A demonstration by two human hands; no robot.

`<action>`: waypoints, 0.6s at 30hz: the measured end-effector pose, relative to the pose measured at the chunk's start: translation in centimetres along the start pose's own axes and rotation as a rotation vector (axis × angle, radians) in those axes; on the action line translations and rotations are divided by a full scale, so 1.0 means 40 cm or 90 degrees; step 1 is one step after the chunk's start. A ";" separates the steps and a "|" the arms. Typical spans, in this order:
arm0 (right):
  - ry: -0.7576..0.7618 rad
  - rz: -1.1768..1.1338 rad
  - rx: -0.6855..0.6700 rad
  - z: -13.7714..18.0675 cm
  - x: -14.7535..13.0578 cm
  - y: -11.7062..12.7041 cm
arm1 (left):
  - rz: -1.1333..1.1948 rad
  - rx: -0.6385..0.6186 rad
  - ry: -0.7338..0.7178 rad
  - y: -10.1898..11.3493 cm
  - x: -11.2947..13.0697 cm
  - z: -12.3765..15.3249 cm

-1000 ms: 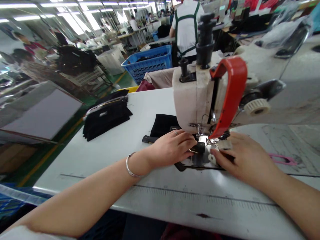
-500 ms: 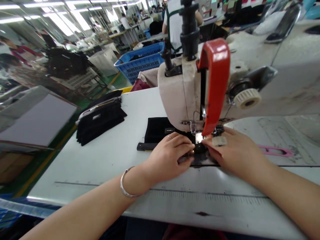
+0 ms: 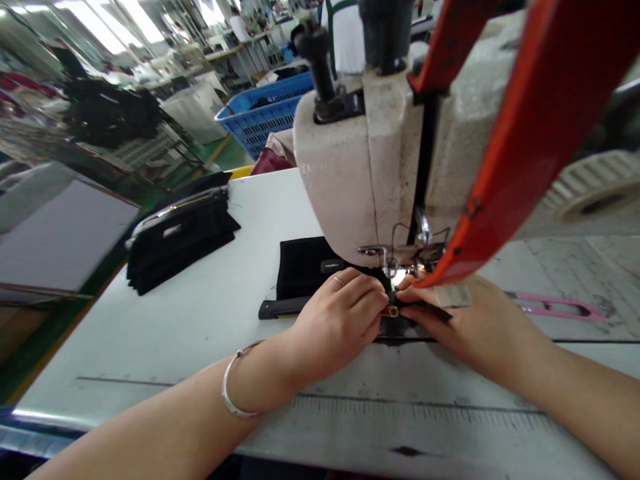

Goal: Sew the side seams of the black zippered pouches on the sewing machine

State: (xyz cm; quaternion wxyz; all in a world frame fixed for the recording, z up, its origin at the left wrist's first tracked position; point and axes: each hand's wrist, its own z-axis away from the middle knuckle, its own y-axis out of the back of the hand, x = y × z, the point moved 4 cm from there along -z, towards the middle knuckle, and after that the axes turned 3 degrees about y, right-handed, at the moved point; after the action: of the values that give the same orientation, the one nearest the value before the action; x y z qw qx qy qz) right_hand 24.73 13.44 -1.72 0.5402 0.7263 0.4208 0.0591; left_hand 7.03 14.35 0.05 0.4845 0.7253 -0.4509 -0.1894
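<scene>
A black fabric piece (image 3: 299, 263) with a small rectangular label lies flat under the sewing machine head (image 3: 337, 180). Along its near edge runs a black zipper (image 3: 280, 308) with a gold-coloured metal slider (image 3: 391, 311). My left hand (image 3: 340, 310) is closed on the zipper beside the slider, just left of the presser foot. On the other side of the foot, my right hand (image 3: 465, 313) pinches the zipper's dark end between thumb and fingers. The needle point is hidden behind hands and metal parts.
A stack of black fabric pieces (image 3: 185, 233) with zippers lies left on the white table (image 3: 240, 347). A red lever guard (image 3: 510, 153) hangs over my right hand. Right of it lies a pink slotted piece (image 3: 560, 305). A blue basket (image 3: 265, 110) stands behind the table.
My view has moved closer to the machine. The gold slider shows more clearly beside my left fingers, and the dark zipper end now shows in my right fingers.
</scene>
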 end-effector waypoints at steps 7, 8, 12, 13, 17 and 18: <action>0.007 -0.018 0.011 0.001 -0.013 -0.004 | 0.050 -0.010 0.030 0.019 0.012 0.005; 0.008 -0.007 0.014 0.002 -0.014 -0.005 | 0.042 -0.004 0.029 0.022 0.013 0.007; 0.025 0.045 0.004 0.008 -0.018 -0.006 | 0.032 0.009 0.006 0.022 0.012 0.011; 0.031 0.055 0.005 0.009 -0.019 -0.005 | 0.035 0.009 0.005 0.020 0.010 0.012; 0.047 0.089 0.022 0.007 -0.024 -0.001 | 0.044 -0.014 0.018 0.015 0.001 0.012; 0.051 0.095 0.025 0.005 -0.024 0.000 | 0.042 -0.018 0.022 0.015 -0.001 0.011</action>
State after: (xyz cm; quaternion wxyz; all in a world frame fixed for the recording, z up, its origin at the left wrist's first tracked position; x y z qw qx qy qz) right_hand 24.22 12.64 -1.43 0.5027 0.7631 0.3881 0.1197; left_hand 6.43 14.07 0.36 0.5085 0.7061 -0.4636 -0.1673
